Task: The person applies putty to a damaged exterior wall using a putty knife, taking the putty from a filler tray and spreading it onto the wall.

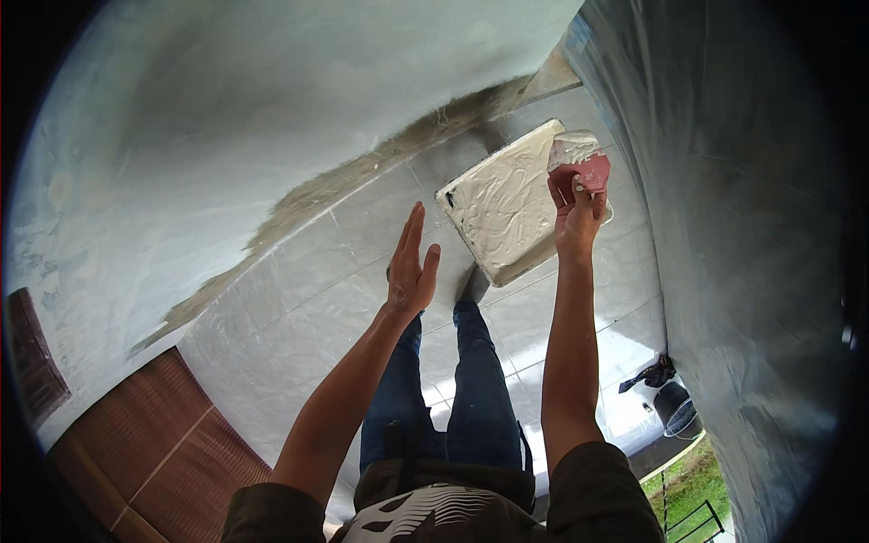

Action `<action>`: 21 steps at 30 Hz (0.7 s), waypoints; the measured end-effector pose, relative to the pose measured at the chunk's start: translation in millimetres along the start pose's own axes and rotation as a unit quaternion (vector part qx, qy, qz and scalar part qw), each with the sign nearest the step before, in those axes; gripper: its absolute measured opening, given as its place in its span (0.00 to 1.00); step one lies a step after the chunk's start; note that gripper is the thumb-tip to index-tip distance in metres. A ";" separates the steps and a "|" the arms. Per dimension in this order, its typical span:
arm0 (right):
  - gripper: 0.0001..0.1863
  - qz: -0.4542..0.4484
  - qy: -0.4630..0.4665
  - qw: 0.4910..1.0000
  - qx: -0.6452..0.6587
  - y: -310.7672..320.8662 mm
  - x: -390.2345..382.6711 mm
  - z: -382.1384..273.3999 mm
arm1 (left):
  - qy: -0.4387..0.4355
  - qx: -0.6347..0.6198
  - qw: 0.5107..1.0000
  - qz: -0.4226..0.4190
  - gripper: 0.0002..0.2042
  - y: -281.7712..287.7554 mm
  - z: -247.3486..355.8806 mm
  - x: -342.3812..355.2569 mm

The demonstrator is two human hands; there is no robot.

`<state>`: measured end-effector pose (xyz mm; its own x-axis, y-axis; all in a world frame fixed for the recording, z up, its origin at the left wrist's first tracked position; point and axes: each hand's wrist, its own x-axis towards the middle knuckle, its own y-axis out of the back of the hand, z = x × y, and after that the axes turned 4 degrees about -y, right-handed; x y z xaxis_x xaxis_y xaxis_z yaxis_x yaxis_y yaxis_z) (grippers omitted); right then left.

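My right hand (579, 222) is raised and grips a pinkish-red plastic putty scraper (593, 170), its far edge loaded with wet, off-white paste (572, 145). Beyond and below it, a wide shallow tray (464, 239) lies on the floor, spread with cream-coloured paste (502, 204) that has smear marks across its surface. My left hand (413, 271) is held up between the wall and the tray. Its fingers are stretched out straight and the thumb stands apart; nothing is in it.
A whitish wall (226, 118) with a bare grey-brown strip along its foot runs along the left. Plastic sheeting (724, 226) hangs on the right. Pale tiles (308, 262) cover the floor. A black bucket (674, 407) stands at lower right, and brown ribbed material (172, 443) at lower left.
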<state>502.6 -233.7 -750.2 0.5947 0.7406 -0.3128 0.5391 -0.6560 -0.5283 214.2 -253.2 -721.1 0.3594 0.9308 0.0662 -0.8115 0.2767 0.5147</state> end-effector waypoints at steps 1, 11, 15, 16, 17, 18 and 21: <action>0.17 -0.019 -0.007 1.000 0.003 -13.2 -13.2 -7.2 | -0.018 -0.002 1.000 0.008 0.30 7.1 10.7 9.2; 0.19 -0.163 -0.018 0.986 0.018 -151.6 -108.3 -75.6 | -0.174 0.001 0.979 0.108 0.32 114.4 127.0 75.1; 0.19 -0.225 -0.021 0.974 0.032 -203.5 -132.5 -102.3 | -0.222 -0.007 0.966 0.135 0.32 164.9 170.2 87.0; 0.19 -0.235 -0.028 0.971 0.042 -221.0 -140.6 -109.5 | -0.235 -0.006 0.961 0.145 0.32 180.0 177.8 89.7; 0.18 -0.250 -0.024 0.966 0.057 -237.9 -148.5 -116.7 | -0.253 -0.004 0.955 0.156 0.33 195.2 184.7 92.4; 0.18 -0.261 -0.011 0.963 0.059 -252.1 -152.6 -122.2 | -0.271 -0.002 0.948 0.167 0.33 209.2 193.1 96.9; 0.16 -0.276 -0.046 0.957 0.078 -289.6 -169.1 -134.2 | -0.311 -0.009 0.932 0.184 0.34 249.0 216.9 106.4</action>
<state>326.0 -188.5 -438.4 0.1855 0.9825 -0.0157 0.6560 -0.1357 -0.7424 150.3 -137.0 -400.5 0.2476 0.6468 0.7213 -0.9381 -0.0262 0.3455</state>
